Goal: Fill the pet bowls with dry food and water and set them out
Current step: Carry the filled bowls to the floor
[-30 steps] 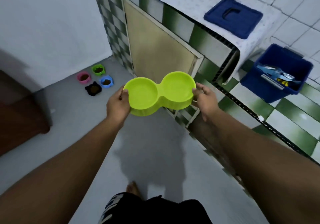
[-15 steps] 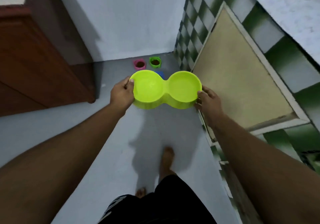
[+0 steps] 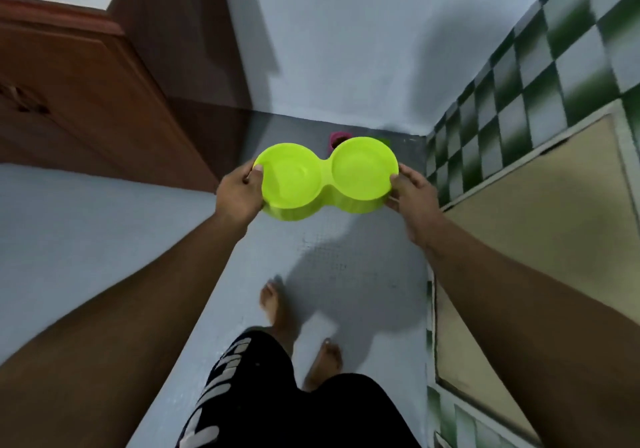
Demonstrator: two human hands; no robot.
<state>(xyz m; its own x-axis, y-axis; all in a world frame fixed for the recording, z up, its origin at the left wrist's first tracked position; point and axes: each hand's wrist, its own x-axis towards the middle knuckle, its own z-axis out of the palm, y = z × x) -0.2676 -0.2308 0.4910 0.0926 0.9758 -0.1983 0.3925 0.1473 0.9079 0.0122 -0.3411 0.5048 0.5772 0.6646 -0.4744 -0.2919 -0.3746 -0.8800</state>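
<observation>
The double bowl [image 3: 325, 179] has neared the pink bowl [image 3: 337, 138].

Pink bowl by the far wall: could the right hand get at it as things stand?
Probably not yet. The right hand grips one end of the lime double bowl, the left hand the other, and that bowl hides most of the pink bowl, which sits low and far ahead.

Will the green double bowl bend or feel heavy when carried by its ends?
Probably stiff: the double bowl spans between the left hand and right hand without sagging. Likely light: neither well shows food; water unclear.
</observation>
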